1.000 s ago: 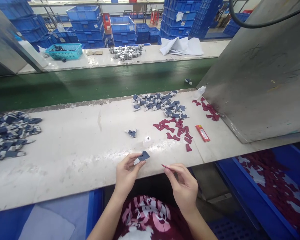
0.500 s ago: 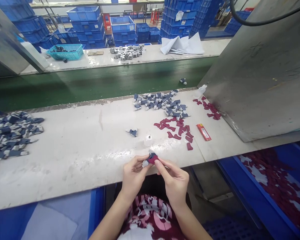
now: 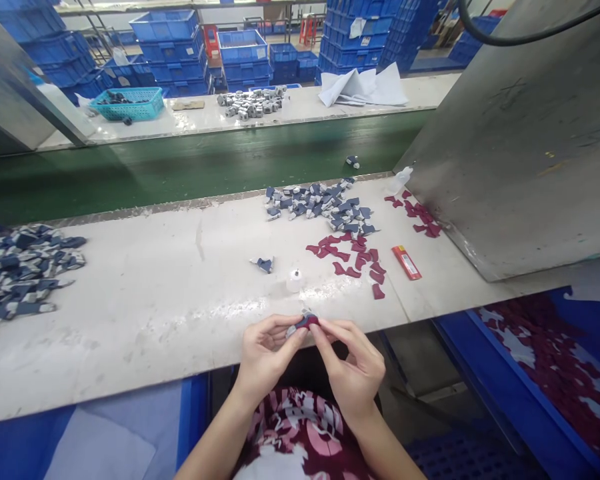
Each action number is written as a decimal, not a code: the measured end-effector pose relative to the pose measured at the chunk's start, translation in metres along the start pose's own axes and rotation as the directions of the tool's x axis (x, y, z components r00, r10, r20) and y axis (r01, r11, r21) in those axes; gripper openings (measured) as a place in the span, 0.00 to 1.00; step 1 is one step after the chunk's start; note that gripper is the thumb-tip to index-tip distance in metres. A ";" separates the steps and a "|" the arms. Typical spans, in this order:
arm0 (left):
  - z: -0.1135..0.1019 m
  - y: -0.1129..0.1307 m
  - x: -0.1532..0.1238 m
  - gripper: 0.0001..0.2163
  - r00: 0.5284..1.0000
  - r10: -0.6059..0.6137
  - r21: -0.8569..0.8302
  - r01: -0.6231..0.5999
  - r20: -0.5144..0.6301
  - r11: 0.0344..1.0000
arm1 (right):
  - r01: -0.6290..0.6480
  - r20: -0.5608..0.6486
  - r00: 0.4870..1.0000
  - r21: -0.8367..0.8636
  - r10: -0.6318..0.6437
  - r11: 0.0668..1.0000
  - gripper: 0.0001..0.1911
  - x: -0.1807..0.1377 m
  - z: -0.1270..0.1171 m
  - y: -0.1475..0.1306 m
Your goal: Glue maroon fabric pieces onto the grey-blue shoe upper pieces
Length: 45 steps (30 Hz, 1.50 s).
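My left hand (image 3: 267, 357) and my right hand (image 3: 353, 367) meet at the near edge of the white workbench (image 3: 145, 300). Between their fingertips they pinch one small piece (image 3: 304, 323), dark blue and grey with a maroon part pressed onto it. A single blue-grey piece (image 3: 264, 264) lies on the bench beyond my hands, next to a small white cap (image 3: 294, 280). Further back lie a heap of blue-grey pieces (image 3: 320, 203) and scattered maroon pieces (image 3: 355, 257).
A red lighter-like object (image 3: 406, 262) lies right of the maroon pieces. Another blue-grey heap (image 3: 20, 270) sits far left. A green conveyor belt (image 3: 180, 167) carries one piece (image 3: 352, 161). A slanted metal panel (image 3: 520, 133) rises right; a blue bin (image 3: 545, 360) holds maroon pieces.
My hands came together: the right hand brought its maroon part onto the blue-grey piece in the left hand, and both now pinch it. The piece on the conveyor drifted left.
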<state>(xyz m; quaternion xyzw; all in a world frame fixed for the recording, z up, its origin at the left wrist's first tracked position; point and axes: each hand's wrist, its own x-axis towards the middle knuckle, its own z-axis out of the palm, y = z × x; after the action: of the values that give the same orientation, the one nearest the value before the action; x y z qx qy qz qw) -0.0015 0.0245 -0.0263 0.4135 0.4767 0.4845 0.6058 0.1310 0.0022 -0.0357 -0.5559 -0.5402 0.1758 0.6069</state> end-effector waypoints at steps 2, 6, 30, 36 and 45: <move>0.000 0.003 0.000 0.14 1.000 -0.005 0.006 0.005 0.008 1.000 | -0.058 0.044 0.997 0.005 0.057 0.998 0.12 0.004 -0.005 0.003; -0.005 0.009 -0.001 0.11 0.994 -0.015 0.027 0.012 0.104 1.000 | -0.265 0.352 0.915 0.161 0.196 0.951 0.11 0.015 -0.016 0.010; 0.008 0.020 -0.011 0.15 0.993 -0.081 0.008 0.081 0.082 0.997 | -0.327 0.328 0.919 0.320 0.220 0.889 0.07 0.008 -0.010 0.010; 0.007 0.021 -0.012 0.13 0.996 -0.064 -0.010 0.065 0.059 0.998 | -0.286 0.347 0.920 0.278 0.181 0.917 0.12 0.005 -0.013 0.010; 0.005 0.019 -0.014 0.12 1.000 -0.023 0.014 0.023 0.019 1.000 | -0.232 0.357 0.924 0.236 0.138 0.944 0.14 0.008 -0.013 0.009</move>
<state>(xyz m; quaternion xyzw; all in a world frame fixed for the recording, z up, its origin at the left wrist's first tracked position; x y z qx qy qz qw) -0.0012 0.0142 -0.0049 0.4167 0.4789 0.4702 0.6132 0.1480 0.0052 -0.0370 -0.4772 -0.5507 0.3978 0.5575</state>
